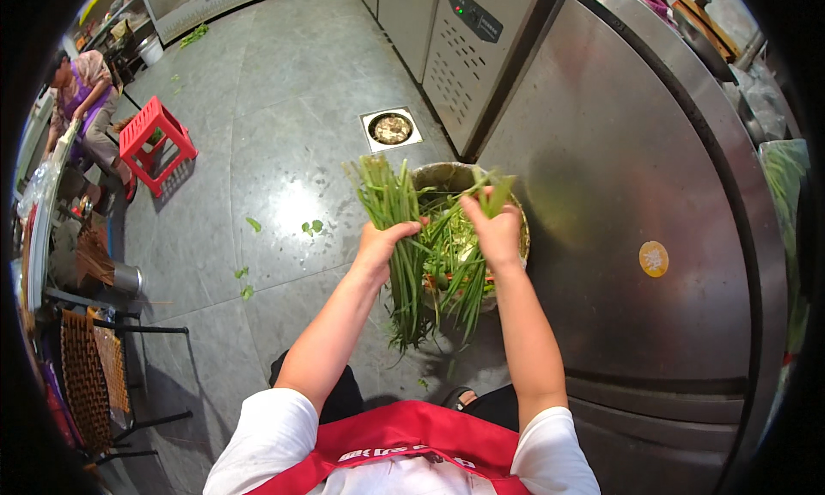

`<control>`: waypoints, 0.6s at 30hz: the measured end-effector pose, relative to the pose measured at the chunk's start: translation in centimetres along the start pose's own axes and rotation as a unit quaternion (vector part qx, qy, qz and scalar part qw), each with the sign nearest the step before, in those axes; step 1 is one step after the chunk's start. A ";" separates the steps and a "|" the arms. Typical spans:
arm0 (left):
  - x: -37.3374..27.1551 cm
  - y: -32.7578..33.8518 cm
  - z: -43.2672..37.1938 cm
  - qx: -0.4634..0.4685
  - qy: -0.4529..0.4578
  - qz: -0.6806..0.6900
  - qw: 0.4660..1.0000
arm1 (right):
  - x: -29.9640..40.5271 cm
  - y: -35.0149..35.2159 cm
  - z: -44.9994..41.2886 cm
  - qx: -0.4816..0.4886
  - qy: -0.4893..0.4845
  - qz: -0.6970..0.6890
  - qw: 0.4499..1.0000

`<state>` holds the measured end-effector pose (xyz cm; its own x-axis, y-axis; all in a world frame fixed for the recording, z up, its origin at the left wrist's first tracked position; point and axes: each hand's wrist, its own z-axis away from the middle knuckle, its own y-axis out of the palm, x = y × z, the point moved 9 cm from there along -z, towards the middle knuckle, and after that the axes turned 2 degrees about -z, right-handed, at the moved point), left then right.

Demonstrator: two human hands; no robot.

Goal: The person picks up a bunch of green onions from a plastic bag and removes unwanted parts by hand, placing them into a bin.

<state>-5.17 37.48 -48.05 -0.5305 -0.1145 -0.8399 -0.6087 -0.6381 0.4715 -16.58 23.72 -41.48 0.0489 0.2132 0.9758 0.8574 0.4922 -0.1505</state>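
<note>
A thick bunch of long green stalks, apparently garlic chives, is gripped by my left hand; its cut ends point up and its thin leaf tips hang down. My right hand closes around a smaller bunch of the same greens, with some leaves sticking up above the thumb. Both bunches are over a round bin that holds green scraps and pale bits. The bunches and my hands hide part of the bin.
Stainless steel fridge cabinets line the right side. A floor drain lies beyond the bin. Loose leaves dot the floor. At left are a red plastic stool, a woven chair and a seated person in a purple apron.
</note>
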 end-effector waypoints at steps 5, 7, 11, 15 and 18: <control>0.2 -1.8 -0.9 0.005 -0.015 0.046 0.999 | 3.2 -5.5 -2.4 -0.026 0.022 -0.208 0.978; 0.3 -1.9 -1.0 0.016 -0.016 0.059 0.998 | 3.5 -5.3 -2.2 -0.001 0.033 -0.201 0.979; -1.6 1.7 0.5 0.115 0.019 0.114 0.987 | 0.4 1.1 0.9 0.175 0.177 -0.120 0.961; -1.0 2.6 0.9 0.083 0.027 0.022 0.996 | -1.2 3.0 2.5 0.182 0.211 -0.092 0.956; -0.3 1.2 0.3 0.059 0.014 0.009 0.998 | -0.7 3.6 2.4 0.174 0.153 -0.077 0.970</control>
<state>-5.88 37.02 -47.14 -0.5261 -0.1464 -0.8377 -0.6654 -0.5425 0.5127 -14.80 27.36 -43.06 0.1305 -0.1197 0.9842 0.6440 0.7650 0.0076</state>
